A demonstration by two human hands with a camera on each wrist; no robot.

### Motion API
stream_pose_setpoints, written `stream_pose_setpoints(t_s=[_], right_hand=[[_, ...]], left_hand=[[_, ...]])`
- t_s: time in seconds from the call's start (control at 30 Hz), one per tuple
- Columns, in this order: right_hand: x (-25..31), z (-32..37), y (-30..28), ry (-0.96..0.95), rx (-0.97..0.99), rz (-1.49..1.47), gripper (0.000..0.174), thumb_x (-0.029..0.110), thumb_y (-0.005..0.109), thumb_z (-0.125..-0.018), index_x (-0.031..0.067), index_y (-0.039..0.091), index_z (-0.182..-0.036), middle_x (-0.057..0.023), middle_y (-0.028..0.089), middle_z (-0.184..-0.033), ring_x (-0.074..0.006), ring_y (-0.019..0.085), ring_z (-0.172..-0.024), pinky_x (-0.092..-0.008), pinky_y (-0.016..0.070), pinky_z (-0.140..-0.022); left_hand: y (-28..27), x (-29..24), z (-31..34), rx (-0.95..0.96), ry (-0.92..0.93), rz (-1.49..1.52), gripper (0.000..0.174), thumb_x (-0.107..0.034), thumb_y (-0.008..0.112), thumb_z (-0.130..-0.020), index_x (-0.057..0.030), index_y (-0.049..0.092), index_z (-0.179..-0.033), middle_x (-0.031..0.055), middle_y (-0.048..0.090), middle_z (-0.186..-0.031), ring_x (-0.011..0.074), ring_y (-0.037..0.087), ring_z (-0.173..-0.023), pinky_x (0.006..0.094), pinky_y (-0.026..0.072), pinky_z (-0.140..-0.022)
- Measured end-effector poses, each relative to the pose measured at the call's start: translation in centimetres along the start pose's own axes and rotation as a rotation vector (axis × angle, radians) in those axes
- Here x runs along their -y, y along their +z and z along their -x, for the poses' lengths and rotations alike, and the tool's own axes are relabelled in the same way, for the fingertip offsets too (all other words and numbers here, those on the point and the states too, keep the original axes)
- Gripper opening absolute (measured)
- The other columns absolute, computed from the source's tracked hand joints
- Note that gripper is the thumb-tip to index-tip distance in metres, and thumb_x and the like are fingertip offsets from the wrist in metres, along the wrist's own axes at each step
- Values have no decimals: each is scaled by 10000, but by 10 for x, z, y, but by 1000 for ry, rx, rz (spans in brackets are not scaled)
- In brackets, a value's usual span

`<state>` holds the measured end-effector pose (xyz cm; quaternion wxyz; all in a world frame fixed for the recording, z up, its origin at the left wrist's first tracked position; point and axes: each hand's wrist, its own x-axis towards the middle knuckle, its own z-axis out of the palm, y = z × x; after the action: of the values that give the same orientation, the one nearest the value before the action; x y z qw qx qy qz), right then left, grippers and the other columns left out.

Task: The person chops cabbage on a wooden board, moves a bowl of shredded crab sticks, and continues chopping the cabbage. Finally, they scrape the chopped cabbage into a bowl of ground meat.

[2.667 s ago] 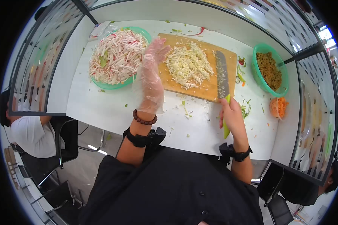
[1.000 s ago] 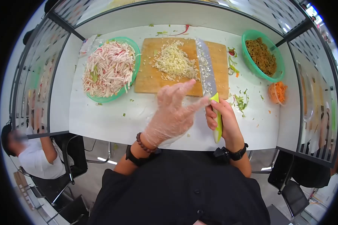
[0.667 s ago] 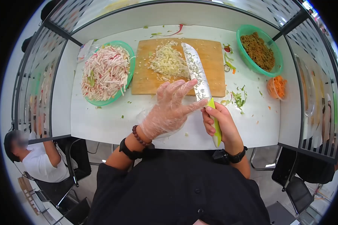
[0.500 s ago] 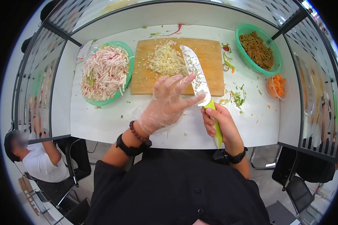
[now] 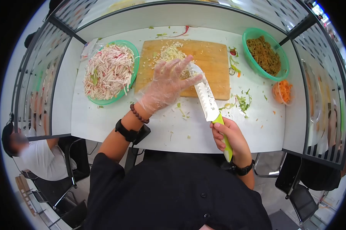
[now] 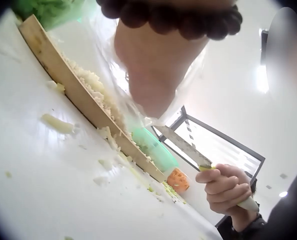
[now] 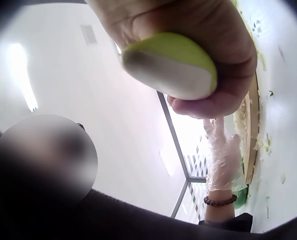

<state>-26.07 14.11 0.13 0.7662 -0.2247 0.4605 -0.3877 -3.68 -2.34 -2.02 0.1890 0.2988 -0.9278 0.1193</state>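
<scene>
The right hand grips the green and white handle of a knife, whose blade slants up and left over the near edge of the wooden cutting board. In a clear plastic glove, the left hand is held with fingers spread, its thumb and fingertips at the upper part of the blade. Whether they touch the blade I cannot tell. White minced pieces lie on the board beyond the gloved fingers. The left wrist view shows the knife raised above the table, in the right hand.
Left of the board stands a green bowl heaped with pink and white shreds. A green bowl of brown mash and a small tub of orange shreds are at the right. Green scraps are scattered on the table; partitions surround it.
The gloved hand has moved up along the blade from near the handle towards the tip. The knife has shifted towards the body, and less residue shows on its blade.
</scene>
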Motion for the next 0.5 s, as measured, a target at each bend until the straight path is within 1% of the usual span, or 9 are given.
stream_pose_setpoints(t_s=[0.07, 0.17, 0.27, 0.3, 0.4, 0.5], right_hand=[[-1, 4, -1, 10, -5, 2, 166, 178, 523, -992, 13, 520, -1013, 22, 423, -621, -65, 396, -398, -220, 367, -373], [-3, 10, -3, 19, 4, 6, 170, 176, 523, -991, 7, 522, -1012, 22, 421, -618, -65, 399, -397, -221, 370, -374], [-3, 19, -4, 50, -6, 10, 170, 171, 522, -990, 2, 522, -1011, 21, 420, -618, -65, 398, -398, -222, 366, -373], [-3, 22, -6, 54, -2, 24, 168, 167, 520, -989, 1, 524, -1013, 17, 421, -620, -67, 398, -399, -225, 364, -375], [-4, 31, -12, 37, 2, 31, 169, 165, 519, -989, -2, 525, -1011, 13, 430, -627, -67, 400, -403, -225, 364, -381], [-4, 35, -8, -22, -58, 88, 177, 167, 523, -990, -10, 525, -1001, 5, 444, -638, -66, 398, -409, -226, 369, -390]], left_hand=[[3, 4, -2, 4, -25, -1, 676, -60, 572, -786, -437, 546, -1346, 45, 329, -1552, 242, 369, -1302, 470, 191, -1100], [9, 12, -5, -58, -36, -10, 663, -63, 567, -784, -423, 555, -1341, 54, 336, -1546, 250, 371, -1296, 466, 207, -1083], [9, 21, -7, -65, -41, -47, 620, -69, 584, -781, -379, 595, -1318, 89, 341, -1542, 261, 384, -1306, 433, 268, -1057], [6, 24, -8, -72, -45, -29, 607, -71, 588, -780, -360, 604, -1313, 98, 364, -1527, 263, 382, -1308, 428, 266, -1058], [8, 36, -5, -52, -121, -29, 655, -64, 570, -771, -405, 572, -1331, 91, 359, -1528, 317, 380, -1305, 477, 283, -1042], [2, 38, -8, -137, -289, 230, 553, -124, 552, -840, -278, 558, -1371, 127, 386, -1508, 351, 402, -1312, 500, 303, -1069]])
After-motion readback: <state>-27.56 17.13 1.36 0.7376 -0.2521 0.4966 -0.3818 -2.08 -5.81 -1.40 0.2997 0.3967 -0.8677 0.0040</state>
